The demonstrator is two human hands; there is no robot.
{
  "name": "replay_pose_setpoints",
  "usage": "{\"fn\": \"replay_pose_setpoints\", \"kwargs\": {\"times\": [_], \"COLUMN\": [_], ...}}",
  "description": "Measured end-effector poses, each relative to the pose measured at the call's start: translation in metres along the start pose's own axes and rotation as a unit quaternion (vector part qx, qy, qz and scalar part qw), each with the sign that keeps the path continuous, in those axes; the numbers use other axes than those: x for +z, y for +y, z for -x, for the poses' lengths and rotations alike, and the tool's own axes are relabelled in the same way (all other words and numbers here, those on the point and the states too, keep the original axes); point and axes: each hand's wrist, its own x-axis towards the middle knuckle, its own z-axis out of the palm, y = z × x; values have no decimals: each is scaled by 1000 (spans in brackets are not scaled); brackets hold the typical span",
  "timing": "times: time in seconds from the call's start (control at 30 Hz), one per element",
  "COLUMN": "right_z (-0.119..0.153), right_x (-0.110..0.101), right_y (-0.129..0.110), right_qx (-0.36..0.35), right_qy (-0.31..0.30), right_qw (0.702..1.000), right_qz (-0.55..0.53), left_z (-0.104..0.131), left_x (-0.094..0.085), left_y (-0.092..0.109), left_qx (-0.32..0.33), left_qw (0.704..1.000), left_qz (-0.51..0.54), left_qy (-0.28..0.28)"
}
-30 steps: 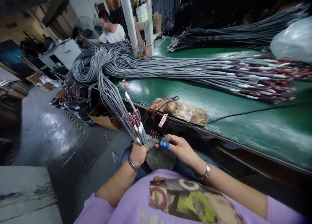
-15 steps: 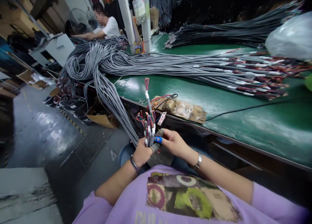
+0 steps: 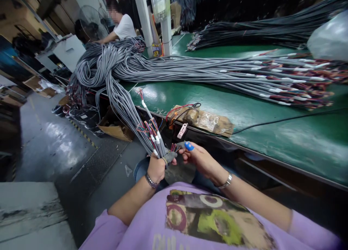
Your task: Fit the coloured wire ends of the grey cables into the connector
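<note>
My left hand (image 3: 157, 169) is closed around a bunch of grey cables (image 3: 161, 146), whose ends have white sleeves and fanned-out coloured wires. One cable (image 3: 148, 111) stands out beyond the others toward the bench. Grey covering wraps the left thumb. Right of the bunch, my right hand (image 3: 201, 160) pinches short coloured wires (image 3: 173, 147) at a cable end beside the left thumb. A blue wrap (image 3: 189, 146) and a grey covering show on its fingers; the exact grip point is partly hidden. The cables trail back up to the left onto the bench.
A green bench (image 3: 261, 126) carries a long grey cable bundle (image 3: 174, 69) and a black cable bundle (image 3: 244, 34). At its near edge lie a taped cardboard piece (image 3: 209, 121) and a pink tag (image 3: 182, 130). A person (image 3: 125, 27) works at the far left. An open carton (image 3: 115, 131) is below.
The cable bunch in my left hand has tilted and shifted left. My right hand has drawn away rightward, and the coloured wires between the hands are now exposed.
</note>
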Motion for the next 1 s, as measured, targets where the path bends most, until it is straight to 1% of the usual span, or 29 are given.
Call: {"fn": "replay_pose_setpoints", "kwargs": {"times": [0.07,0.17,0.23,0.3,0.4,0.53,0.67,0.73,0.83,0.93,1.0], "right_z": [2,1,-1,-3,-2,-1,1,3,2,-4,-13], "right_x": [5,12,13,11,6,3,1,-2,-9,-20,-26], "right_y": [-4,-8,-7,-5,1,5,5,5,4,0,-5], "right_qx": [-20,-52,-58,-59,-61,-63,-49,-34,-18,-7,15], "right_qy": [-56,-93,-87,-72,-48,-19,-28,-41,-49,-27,-10], "right_qw": [997,989,989,989,991,993,994,996,999,996,995], "right_qz": [57,102,108,112,111,103,95,78,0,-80,-101], "left_z": [-1,0,2,3,2,0,-2,-2,-4,-8,-12], "left_x": [1,3,5,5,5,7,9,8,5,0,-2], "left_y": [-2,-3,-1,1,1,-3,0,4,10,17,22], "left_qx": [1,-7,-12,-7,4,1,-4,-3,-21,-65,-91], "left_qw": [1000,1000,999,1000,1000,998,996,997,998,997,994], "left_qz": [-9,-21,-27,-26,-7,31,45,39,37,51,60], "left_qy": [-4,-17,-23,-16,13,48,71,65,38,4,-24]}}
